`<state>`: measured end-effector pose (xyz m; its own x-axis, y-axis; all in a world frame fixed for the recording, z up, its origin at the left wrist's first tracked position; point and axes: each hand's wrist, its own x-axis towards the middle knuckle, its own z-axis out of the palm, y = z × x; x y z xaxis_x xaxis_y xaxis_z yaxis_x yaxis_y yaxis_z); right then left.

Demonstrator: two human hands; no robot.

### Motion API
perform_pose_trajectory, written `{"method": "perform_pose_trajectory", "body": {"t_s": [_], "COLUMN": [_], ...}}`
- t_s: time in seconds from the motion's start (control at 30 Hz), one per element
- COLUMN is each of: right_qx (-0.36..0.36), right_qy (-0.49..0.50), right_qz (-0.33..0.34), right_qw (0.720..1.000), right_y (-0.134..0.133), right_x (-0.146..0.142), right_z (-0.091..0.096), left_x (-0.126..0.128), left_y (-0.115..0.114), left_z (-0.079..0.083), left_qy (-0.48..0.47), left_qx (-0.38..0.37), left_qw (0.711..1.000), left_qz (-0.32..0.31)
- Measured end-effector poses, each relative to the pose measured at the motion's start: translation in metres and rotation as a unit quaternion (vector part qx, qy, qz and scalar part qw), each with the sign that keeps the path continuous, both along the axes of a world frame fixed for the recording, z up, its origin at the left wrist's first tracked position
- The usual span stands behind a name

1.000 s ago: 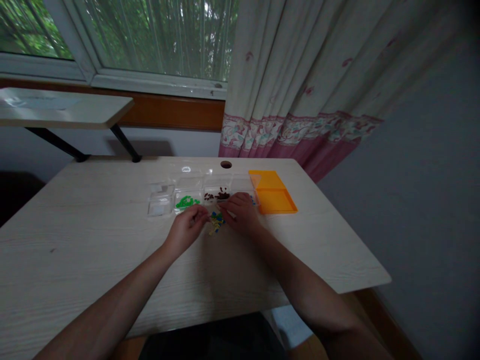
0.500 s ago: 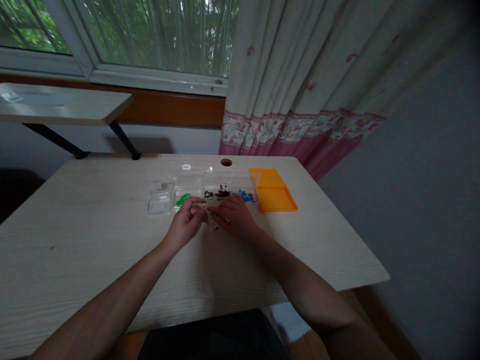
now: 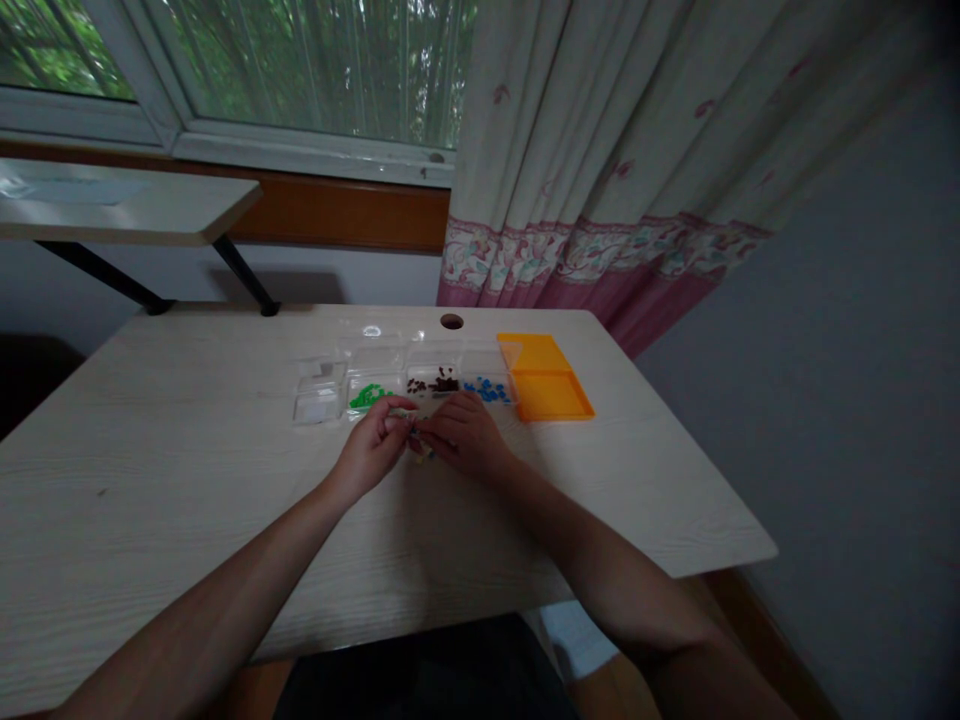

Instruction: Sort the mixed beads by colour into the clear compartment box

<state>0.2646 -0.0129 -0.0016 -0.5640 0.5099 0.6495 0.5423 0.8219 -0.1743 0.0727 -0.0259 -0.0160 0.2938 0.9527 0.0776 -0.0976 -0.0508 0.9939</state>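
Observation:
My left hand (image 3: 375,442) and my right hand (image 3: 469,438) meet above the table, just in front of a clear plastic box. Thumb and fingers are pinched together on both hands, around something too small and dark to make out. A few pale and blue bits (image 3: 426,456) show on the table just below the fingertips. Behind the hands, the box's compartments hold small green pieces (image 3: 369,395), dark brown pieces (image 3: 445,381) and blue pieces (image 3: 487,390). My fingers partly cover the front edge of the box.
An open orange case (image 3: 555,398) lies right of the clear box. On the left is a smaller clear container (image 3: 315,408). A cable hole (image 3: 452,321) pierces the table (image 3: 225,440) near its back edge. A raised shelf (image 3: 187,215) stands back left, a curtain (image 3: 555,220) behind.
The fingertips have drawn closer together, and a green piece seen between them before is no longer visible. More green pieces in the compartment show now. The view has shifted slightly.

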Motion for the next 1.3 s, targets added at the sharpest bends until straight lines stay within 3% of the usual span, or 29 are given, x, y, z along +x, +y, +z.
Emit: {"method": "perform_pose_trajectory", "body": {"t_s": [0.33,0.6,0.93,1.3], "right_qx": [0.016,-0.020,-0.042,-0.032], "right_qy": [0.009,0.044,0.026,0.048], "right_qz": [-0.031,-0.187,-0.341,-0.368], "right_qw": [0.999,0.981,0.939,0.928], "right_y": [0.004,0.028,0.036,0.038], "right_x": [0.011,0.043,0.055,0.059], "right_z": [0.011,0.010,0.007,0.003], "left_x": [-0.001,-0.003,-0.003,-0.005], "left_y": [0.001,0.002,0.000,0.001], "left_z": [0.002,0.005,0.012,0.002], "left_qy": [0.039,0.087,0.091,0.137], "left_qx": [0.037,0.038,0.059,0.086], "left_qw": [0.997,0.993,0.991,0.983], "left_qz": [0.054,0.074,0.080,0.090]}}
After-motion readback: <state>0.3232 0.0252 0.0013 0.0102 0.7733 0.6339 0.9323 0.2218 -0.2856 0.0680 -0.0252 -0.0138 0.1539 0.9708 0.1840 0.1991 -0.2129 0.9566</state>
